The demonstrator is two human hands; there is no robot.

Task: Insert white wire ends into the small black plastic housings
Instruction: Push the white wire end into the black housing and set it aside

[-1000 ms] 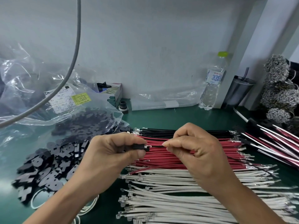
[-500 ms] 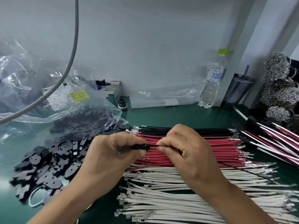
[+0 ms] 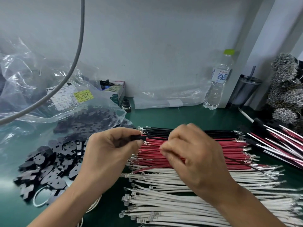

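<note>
My left hand [image 3: 108,149] pinches the black housing [image 3: 138,138]; my blurred right hand [image 3: 188,154] is curled, contents unclear. I should align the terminal squarely.

Both forearms were bare with no sleeves showing, and the left hand [image 3: 108,149] and right hand [image 3: 193,154] wore nothing.
</note>
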